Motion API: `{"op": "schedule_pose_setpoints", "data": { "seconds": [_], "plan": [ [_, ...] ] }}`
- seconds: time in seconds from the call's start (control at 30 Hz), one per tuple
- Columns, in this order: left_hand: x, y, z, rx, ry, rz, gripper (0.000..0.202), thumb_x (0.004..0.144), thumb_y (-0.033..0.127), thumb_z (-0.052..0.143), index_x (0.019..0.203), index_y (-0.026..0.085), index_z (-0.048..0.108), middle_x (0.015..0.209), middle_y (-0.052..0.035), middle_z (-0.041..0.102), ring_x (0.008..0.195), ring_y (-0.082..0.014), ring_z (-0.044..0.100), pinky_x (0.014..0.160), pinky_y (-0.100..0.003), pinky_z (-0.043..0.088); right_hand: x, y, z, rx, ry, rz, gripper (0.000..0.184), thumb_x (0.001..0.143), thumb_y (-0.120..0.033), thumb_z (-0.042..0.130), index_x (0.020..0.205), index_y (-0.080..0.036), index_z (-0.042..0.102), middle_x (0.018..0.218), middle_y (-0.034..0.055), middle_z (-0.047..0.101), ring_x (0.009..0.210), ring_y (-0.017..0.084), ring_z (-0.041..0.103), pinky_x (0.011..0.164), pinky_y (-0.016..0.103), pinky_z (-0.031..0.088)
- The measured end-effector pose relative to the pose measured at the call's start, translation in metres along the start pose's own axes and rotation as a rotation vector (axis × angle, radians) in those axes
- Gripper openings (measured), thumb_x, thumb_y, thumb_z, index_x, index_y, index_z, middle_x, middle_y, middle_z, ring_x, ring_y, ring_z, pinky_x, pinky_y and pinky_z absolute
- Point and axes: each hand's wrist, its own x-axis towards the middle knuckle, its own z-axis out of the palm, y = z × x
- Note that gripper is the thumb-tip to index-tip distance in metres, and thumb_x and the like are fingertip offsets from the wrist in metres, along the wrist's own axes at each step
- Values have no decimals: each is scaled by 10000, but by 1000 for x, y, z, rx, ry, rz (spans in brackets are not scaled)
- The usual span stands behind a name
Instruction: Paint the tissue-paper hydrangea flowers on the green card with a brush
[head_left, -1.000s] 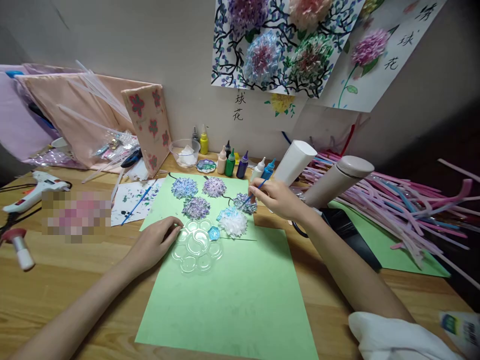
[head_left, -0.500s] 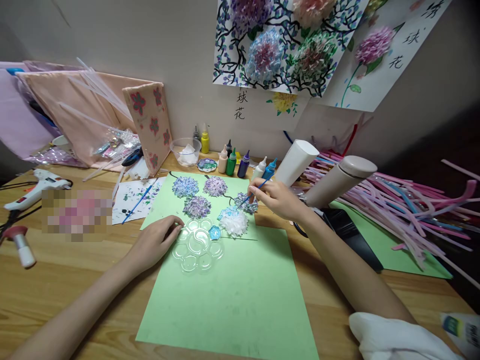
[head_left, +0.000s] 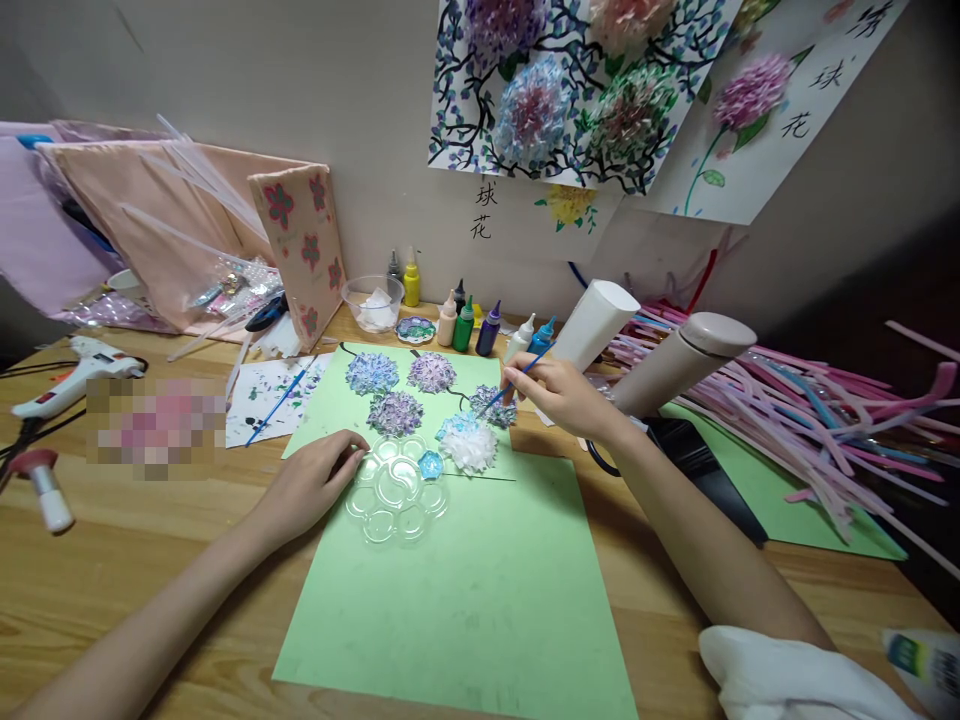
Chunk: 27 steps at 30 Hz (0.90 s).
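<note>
My right hand point(head_left: 551, 395) pinches a blue paintbrush point(head_left: 517, 377), its tip at the upper edge of a white paper flower point(head_left: 468, 446). Light blue paint covers that flower's upper left part. My left hand point(head_left: 322, 475) lies at the left rim of a clear paint palette point(head_left: 396, 490), thumb and fingers closed on the edge. One well at the palette's upper right holds blue paint point(head_left: 430, 465). Purple and blue flowers point(head_left: 395, 413) sit on the green sheet point(head_left: 352, 395) behind, several of them. A larger green sheet point(head_left: 450, 610) lies under the palette.
Paint bottles point(head_left: 464, 328) and a plastic bowl point(head_left: 373, 303) stand along the wall. On the right are a white cylinder point(head_left: 596, 325), a tumbler point(head_left: 686, 360) and heaped pipe cleaners point(head_left: 817, 420). A glue gun point(head_left: 79, 375) and a paint-spotted paper point(head_left: 262, 405) with another brush lie left.
The brush tip has shifted very slightly at the white flower's upper edge, and my right hand with it. My left hand stays on the palette.
</note>
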Motion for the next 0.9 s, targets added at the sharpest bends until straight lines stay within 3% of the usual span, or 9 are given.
{"op": "schedule_pose_setpoints", "data": {
  "seconds": [0.23,0.47,0.73,0.9],
  "plan": [
    [1,1,0,12,-4,-7,298,942,449,331,972,231,533,894,-24,647,818,-215,597,698,-304,400,1,0,5,-16,-44,23,350,961,-369,356,756,-198,582,798,28,684,714,159,613,702,283,418],
    [1,0,1,4,4,7,306,941,449,328,975,226,534,896,-33,650,819,-214,599,704,-307,411,0,-1,1,33,51,-5,356,960,-378,357,753,-193,581,791,38,680,746,167,624,721,285,430],
    [0,1,-1,6,16,11,312,931,445,333,969,225,550,885,-36,662,807,-219,609,688,-307,422,2,3,10,-1,-7,-1,362,957,-393,359,757,-193,586,772,33,681,704,165,609,685,289,428],
    [0,1,0,0,30,17,305,926,438,349,959,223,563,867,-25,662,790,-209,612,673,-294,422,1,2,7,36,45,-9,366,958,-377,362,743,-188,589,789,34,669,702,151,601,683,273,430]
  ]
}}
